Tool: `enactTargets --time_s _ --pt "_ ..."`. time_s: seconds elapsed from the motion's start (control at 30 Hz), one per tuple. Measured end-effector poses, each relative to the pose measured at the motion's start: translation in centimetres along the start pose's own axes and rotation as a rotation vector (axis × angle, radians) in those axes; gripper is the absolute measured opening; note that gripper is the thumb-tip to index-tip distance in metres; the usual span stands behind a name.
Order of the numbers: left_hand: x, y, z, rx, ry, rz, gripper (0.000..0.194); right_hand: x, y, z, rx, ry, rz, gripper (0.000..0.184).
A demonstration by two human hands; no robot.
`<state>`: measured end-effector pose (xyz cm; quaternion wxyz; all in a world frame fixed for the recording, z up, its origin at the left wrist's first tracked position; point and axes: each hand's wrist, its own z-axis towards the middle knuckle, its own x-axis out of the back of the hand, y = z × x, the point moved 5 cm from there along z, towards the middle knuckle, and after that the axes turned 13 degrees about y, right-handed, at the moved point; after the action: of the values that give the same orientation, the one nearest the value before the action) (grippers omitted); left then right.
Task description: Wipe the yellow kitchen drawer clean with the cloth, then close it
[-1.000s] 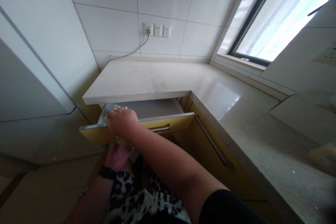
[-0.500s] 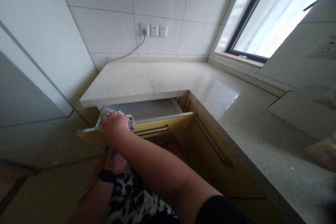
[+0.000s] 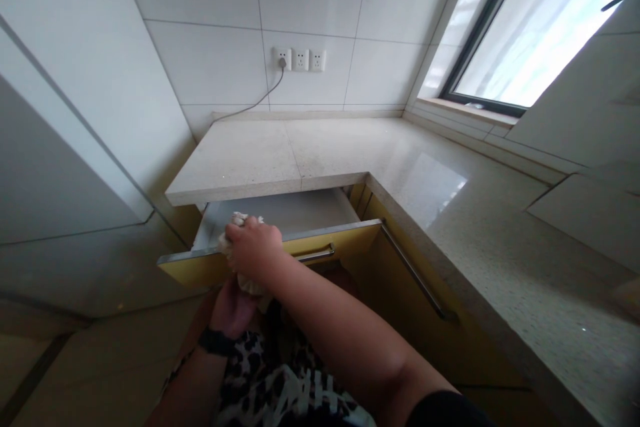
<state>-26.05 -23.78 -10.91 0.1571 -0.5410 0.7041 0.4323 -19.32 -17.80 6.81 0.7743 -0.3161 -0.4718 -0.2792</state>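
Note:
My right hand (image 3: pixel 254 248) is closed around a crumpled, light-coloured cloth (image 3: pixel 244 219) and presses it on the top edge of a yellow drawer front (image 3: pixel 193 269). Part of the cloth hangs below the hand, in front of the panel. The drawer (image 3: pixel 300 210) is pulled out and its pale inside shows. Just under the right hand is my left hand (image 3: pixel 235 309), with a black band on the wrist. Its fingers are hidden behind the cloth and the right hand, so their grip does not show. A metal handle (image 3: pixel 317 253) is fixed to the drawer front, right of my hands.
A pale stone countertop (image 3: pixel 335 143) overhangs the drawer and turns along the right side. Beside the drawer, a yellow cabinet front with a long metal handle (image 3: pixel 417 273) stands at an angle. A cable (image 3: pixel 260 99) runs from a wall socket to the counter's back. A white panel stands left.
My right hand has slid the cloth rightward along the drawer's top edge. My left hand has come up and right, closer under it. The view has shifted slightly.

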Motion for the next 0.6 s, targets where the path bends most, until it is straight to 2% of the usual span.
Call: enactTargets --time_s 0.1,0.2,0.5,0.6 --pt "0.7 -0.5 -0.5 -0.007 0.043 0.102 0.018 1.6 2.8 -1.7 -0.055 -0.013 -0.047 0.047" --pt "0.7 -1.0 -1.1 0.011 0.036 0.09 0.016 3.4 6.7 -3.4 -0.154 -0.061 -0.117 0.049" --pt "0.2 -1.7 -3.0 0.016 0.081 -0.013 0.012 9.3 21.2 -8.9 -0.522 -0.078 -0.273 0.059" --pt "0.2 -2.2 -3.6 0.042 0.101 -0.054 0.012 10.0 23.3 -10.0 -0.572 -0.062 -0.284 0.056"
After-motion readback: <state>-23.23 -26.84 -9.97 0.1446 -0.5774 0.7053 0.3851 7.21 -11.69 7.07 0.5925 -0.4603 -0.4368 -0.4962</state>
